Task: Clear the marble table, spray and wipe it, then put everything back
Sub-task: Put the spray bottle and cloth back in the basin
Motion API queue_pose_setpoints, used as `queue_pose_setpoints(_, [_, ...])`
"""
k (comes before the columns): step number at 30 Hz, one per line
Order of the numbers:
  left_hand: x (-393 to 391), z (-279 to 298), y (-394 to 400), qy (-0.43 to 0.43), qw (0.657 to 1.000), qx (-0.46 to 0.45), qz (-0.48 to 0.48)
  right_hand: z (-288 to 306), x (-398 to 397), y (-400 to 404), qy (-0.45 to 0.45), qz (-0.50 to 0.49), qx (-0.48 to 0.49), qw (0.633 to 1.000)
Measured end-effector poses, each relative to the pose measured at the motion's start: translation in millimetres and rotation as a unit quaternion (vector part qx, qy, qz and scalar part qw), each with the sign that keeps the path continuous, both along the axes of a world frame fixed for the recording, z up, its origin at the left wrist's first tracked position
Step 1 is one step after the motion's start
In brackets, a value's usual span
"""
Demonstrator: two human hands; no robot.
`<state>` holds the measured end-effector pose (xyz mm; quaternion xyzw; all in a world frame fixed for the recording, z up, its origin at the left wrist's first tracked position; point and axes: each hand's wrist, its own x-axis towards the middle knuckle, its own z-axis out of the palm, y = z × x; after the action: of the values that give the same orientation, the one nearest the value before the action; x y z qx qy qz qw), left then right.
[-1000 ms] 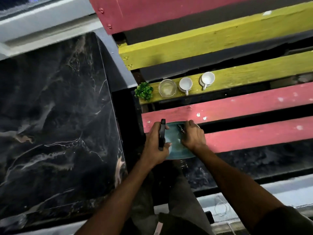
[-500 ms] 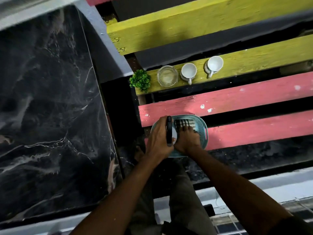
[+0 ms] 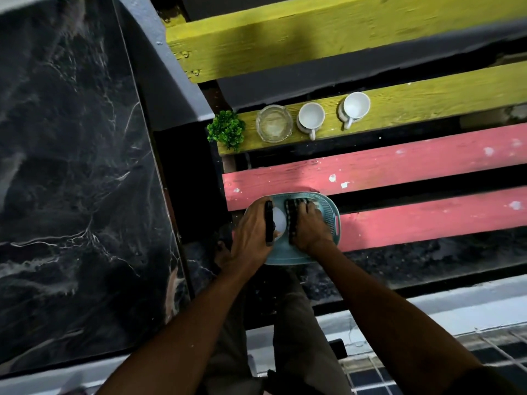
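A teal plastic basket point(image 3: 332, 215) rests on the red bench slats, right of the black marble table point(image 3: 71, 181). My left hand point(image 3: 251, 235) is closed around a spray bottle point(image 3: 278, 222) with a black trigger and a white body, at the basket's left side. My right hand point(image 3: 310, 226) presses down inside the basket onto a dark checked cloth point(image 3: 293, 208), fingers curled over it. The marble top is bare, with pale veins and smears.
On the yellow slat behind stand a small green plant point(image 3: 226, 131), a glass ashtray point(image 3: 273, 124) and two white cups point(image 3: 311, 116) point(image 3: 356, 106). Gaps separate the bench slats. My legs are below, between the table and a pale ledge.
The view has shifted so the bench and basket sit lower and closer. My right hand moved deeper into the basket onto the checked cloth. The left hand keeps its hold on the bottle.
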<state>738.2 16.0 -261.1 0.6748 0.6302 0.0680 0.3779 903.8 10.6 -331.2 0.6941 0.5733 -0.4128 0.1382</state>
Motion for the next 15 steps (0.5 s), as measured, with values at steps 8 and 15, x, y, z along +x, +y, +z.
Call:
queue_pose_setpoints(8, [-4, 0, -6, 0.021, 0.999, 0.026, -0.012, 2, -1, 4, -0.015, -0.002, -0.014, 1.0])
queue_pose_setpoints(15, [-9, 7, -3, 0.021, 1.0, 0.008, 0.003, 11, -3, 6, -0.011, 0.008, -0.033, 0.999])
